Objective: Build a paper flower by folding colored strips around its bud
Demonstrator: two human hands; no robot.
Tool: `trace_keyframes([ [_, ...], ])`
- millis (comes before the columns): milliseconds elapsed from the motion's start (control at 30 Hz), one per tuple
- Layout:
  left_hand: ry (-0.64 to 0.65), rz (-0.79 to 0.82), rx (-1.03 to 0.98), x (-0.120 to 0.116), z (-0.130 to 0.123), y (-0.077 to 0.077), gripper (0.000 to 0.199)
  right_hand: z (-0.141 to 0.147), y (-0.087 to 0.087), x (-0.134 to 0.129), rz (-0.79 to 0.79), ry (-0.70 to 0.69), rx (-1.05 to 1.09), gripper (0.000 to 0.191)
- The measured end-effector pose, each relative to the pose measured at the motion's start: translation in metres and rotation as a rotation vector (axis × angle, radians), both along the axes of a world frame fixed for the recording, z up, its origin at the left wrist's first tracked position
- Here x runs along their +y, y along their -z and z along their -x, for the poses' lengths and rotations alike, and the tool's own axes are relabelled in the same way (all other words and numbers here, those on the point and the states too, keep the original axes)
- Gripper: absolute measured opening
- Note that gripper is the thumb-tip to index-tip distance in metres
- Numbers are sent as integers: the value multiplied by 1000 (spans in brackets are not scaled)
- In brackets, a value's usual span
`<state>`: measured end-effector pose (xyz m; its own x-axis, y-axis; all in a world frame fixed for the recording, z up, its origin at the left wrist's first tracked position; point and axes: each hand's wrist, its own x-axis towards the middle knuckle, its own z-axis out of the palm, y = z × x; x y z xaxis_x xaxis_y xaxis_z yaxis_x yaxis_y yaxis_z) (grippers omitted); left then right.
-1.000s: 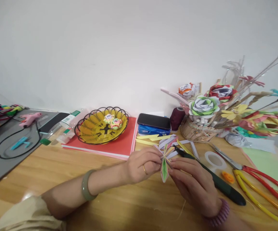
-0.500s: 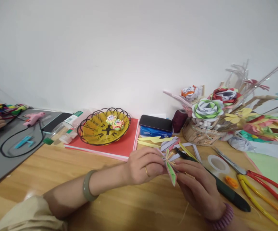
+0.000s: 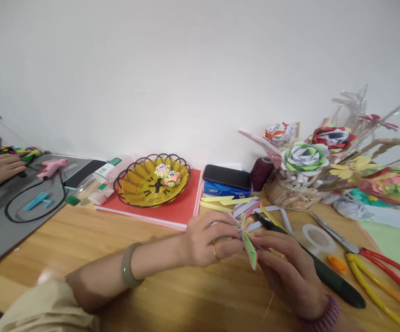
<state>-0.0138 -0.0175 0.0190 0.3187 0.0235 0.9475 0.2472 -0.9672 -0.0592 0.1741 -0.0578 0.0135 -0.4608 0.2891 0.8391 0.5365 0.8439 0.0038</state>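
Between both hands I hold a small folded paper flower [image 3: 250,246], with green, pink and pale petals fanning from its centre. My left hand [image 3: 213,237], with a ring and a bangle on the wrist, pinches its left side. From the right, the closed fingers of my right hand [image 3: 289,263] grip its other side; a purple coil band circles that wrist. My fingers hide part of the petals. Just behind the flower lie yellow paper strips [image 3: 225,200] and pale lilac strips [image 3: 246,207]. A dark green-handled tool [image 3: 338,281] lies beside my right hand.
A yellow basket [image 3: 137,189] with two small paper flowers sits on red paper [image 3: 158,216]. Right are clear tape [image 3: 319,237], red-handled scissors [image 3: 345,242], yellow-handled pliers or cutters [image 3: 362,281] and a paper-flower pot [image 3: 289,196]. Left, a co-worker's hand [image 3: 2,168] is near a pink glue gun [image 3: 52,168].
The scene sits slightly further right in view. My hands keep their hold on the paper flower with little movement. The co-worker's hand has reached further right.
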Motion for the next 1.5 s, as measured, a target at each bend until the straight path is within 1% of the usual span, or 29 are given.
trace_keyframes([
  [167,-16,-7,-53,0,-1,-1,10,1,-1,1,-1,17,19,16],
  [267,-3,-30,-8,1,0,0,10,2,-2,2,2,29,21,16],
  [433,-6,3,25,3,0,2,9,1,-1,4,4,35,-1,17],
  [667,-35,-6,76,6,0,1,4,-2,1,5,-59,89,-53,15],
  [767,-40,15,65,6,1,1,3,-2,1,5,-47,85,-44,14],
  [900,-32,31,80,5,1,0,6,0,-1,5,-26,45,-12,13],
  [967,-27,24,72,5,0,-1,4,0,-1,5,-19,36,-5,13],
  [1033,-14,11,69,5,0,0,1,1,-1,5,-12,38,-2,13],
  [1200,5,2,76,5,-1,1,8,1,1,6,-6,36,-1,16],
  [1367,4,7,80,4,-2,-2,8,1,1,6,2,47,11,17],
  [1500,3,20,89,4,-1,-1,8,1,2,6,2,53,13,16],
])
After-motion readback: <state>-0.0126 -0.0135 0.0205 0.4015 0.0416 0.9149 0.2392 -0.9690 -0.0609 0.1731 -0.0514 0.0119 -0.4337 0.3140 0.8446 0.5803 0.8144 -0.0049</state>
